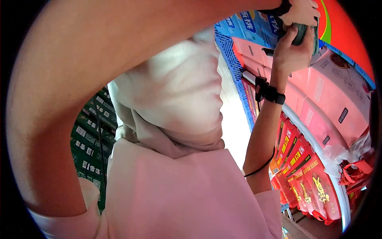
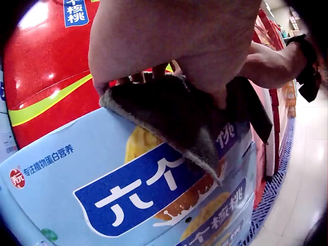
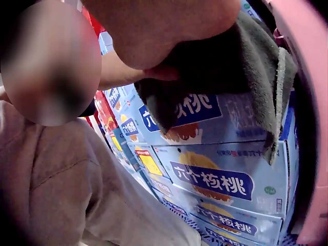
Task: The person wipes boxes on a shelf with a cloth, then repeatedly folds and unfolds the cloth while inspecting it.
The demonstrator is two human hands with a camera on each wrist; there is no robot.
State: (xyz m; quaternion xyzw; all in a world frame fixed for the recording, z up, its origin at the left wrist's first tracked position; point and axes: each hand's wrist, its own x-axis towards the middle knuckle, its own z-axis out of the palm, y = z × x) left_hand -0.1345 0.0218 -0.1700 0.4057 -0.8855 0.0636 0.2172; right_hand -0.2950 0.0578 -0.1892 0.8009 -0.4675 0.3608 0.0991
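A dark green cloth (image 1: 299, 36) is bunched between the two hands, up at the top right of the head view. My left hand (image 1: 300, 14) grips it from above, fingers bent over its edge. From below, my right hand (image 1: 294, 53) pinches the cloth between thumb and fingers. In the left wrist view the cloth (image 2: 169, 107) hangs over the front of a light blue carton (image 2: 123, 189), covering part of its printed label. The right wrist view shows a loose fold of the cloth (image 3: 256, 56) drooping down the stacked cartons; the palm hides the fingers there.
Blue cartons (image 3: 210, 179) are stacked on a blue slatted pallet (image 2: 271, 200). A red surface with a green stripe (image 2: 46, 97) stands beside them. Pink boxes (image 1: 294, 79) and red packs (image 1: 310, 187) line the right; dark green cartons (image 1: 87, 147) lie left.
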